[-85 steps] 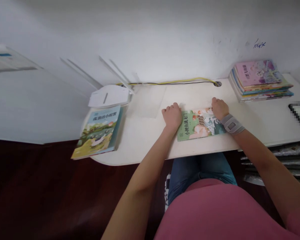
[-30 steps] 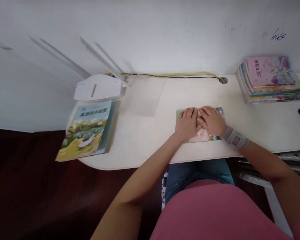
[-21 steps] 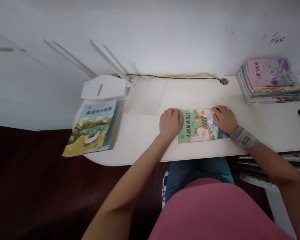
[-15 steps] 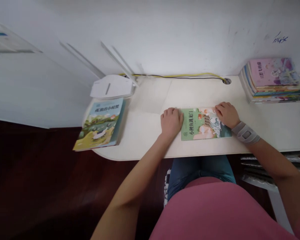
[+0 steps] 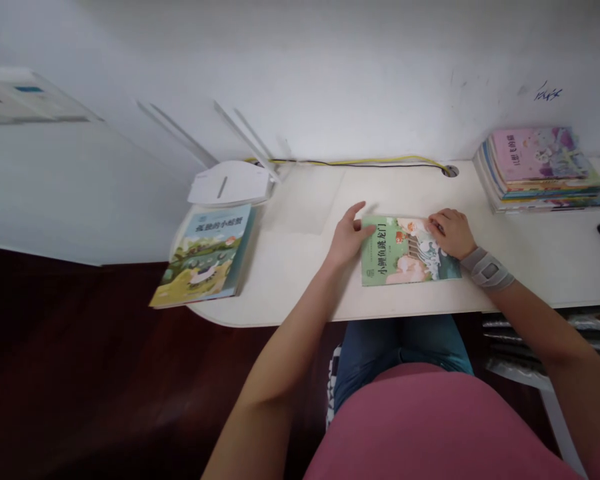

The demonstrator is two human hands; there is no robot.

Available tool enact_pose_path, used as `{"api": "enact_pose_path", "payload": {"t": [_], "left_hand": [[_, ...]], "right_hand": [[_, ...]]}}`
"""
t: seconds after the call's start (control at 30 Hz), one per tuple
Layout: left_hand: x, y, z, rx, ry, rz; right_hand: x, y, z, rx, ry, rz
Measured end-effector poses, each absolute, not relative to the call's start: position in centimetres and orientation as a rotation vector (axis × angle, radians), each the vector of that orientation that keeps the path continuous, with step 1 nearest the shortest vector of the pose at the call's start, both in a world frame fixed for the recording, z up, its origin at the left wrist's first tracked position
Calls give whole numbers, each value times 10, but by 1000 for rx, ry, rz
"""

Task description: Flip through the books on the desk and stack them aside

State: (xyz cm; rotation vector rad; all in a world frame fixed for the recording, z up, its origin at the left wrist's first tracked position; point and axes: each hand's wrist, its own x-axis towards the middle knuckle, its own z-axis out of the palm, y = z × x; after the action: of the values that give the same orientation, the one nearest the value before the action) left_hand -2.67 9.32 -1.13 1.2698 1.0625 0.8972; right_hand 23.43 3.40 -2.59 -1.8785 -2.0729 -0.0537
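A thin green picture book (image 5: 405,253) lies flat on the white desk (image 5: 300,280) in front of me. My left hand (image 5: 347,237) touches the book's left edge, thumb on the cover and fingers stretched along the spine side. At the book's upper right part rests my right hand (image 5: 450,232), fingers curled down on the cover. A grey band sits on that wrist (image 5: 487,270).
A blue-and-green picture book (image 5: 205,257) lies at the desk's left end, overhanging the edge, with a white router (image 5: 230,183) behind it. A stack of books (image 5: 540,167) sits at the back right. A yellow cable (image 5: 360,161) runs along the wall.
A second ago both hands lay flat together over the book's middle. They have since slid apart to its left and right edges, and my left fingers have stretched out from a fist.
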Motion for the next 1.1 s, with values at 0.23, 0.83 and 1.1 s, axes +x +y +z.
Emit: {"api": "enact_pose_path", "payload": {"t": [0.23, 0.83, 1.1], "left_hand": [[-27, 97, 5, 1211, 1005, 908], [-29, 83, 0, 1231, 1090, 966], [-21, 92, -1, 1948, 1760, 443]], "right_hand": [[254, 39, -11, -1637, -2034, 195], [263, 38, 25, -1659, -1753, 840], [255, 43, 7, -2086, -1903, 644]]}}
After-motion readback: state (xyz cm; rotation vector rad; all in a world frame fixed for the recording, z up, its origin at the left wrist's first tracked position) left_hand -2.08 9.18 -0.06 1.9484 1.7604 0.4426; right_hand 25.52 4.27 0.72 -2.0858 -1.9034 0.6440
